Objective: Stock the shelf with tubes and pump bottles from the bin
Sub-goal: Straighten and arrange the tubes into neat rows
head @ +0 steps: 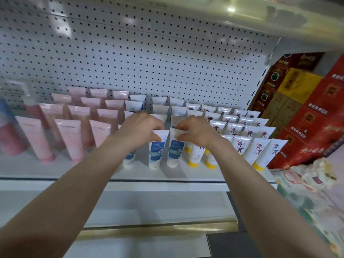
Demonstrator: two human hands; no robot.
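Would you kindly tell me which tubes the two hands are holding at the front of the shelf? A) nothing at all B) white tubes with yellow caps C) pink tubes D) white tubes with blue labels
D: the left hand pinches the top of the left blue-labelled tube, and the right hand pinches the right blue-labelled tube beside it.

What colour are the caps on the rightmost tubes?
Yellow caps, seen best in the head view.
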